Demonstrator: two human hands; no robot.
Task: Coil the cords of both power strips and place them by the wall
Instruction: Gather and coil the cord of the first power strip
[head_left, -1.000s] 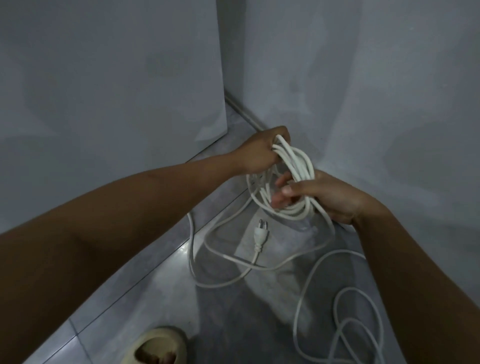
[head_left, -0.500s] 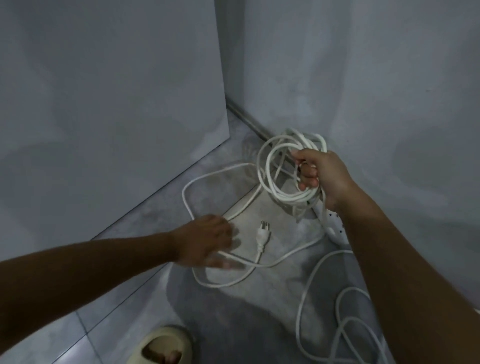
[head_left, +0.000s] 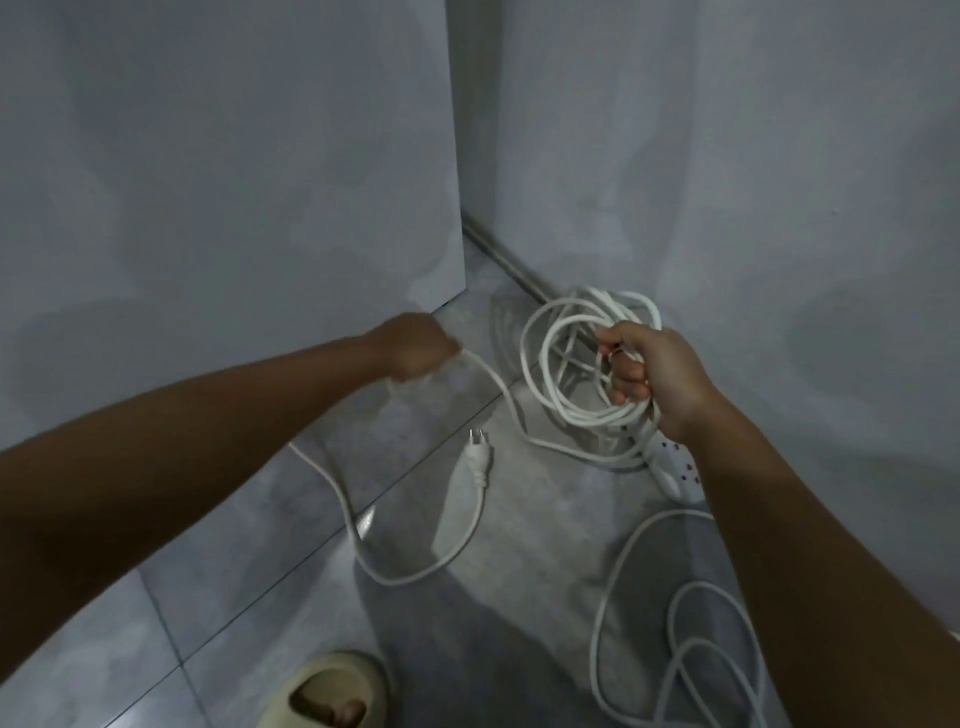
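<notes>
Holding, right hand (head_left: 655, 375): fingers closed around coiled cord (head_left: 582, 364), 2 o'clock.
Left hand (head_left: 418, 347): blurred, apparently fisted on loose strand.
Plug (head_left: 478, 457): floor, centre.
Power strip (head_left: 672, 462): 3 o'clock.

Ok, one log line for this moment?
right hand: holds coil | left hand: grips loose cord | plug: on floor

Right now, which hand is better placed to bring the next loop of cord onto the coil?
The left hand: it already grips the loose cord trailing to the plug. The right hand is occupied holding the coil.
</notes>
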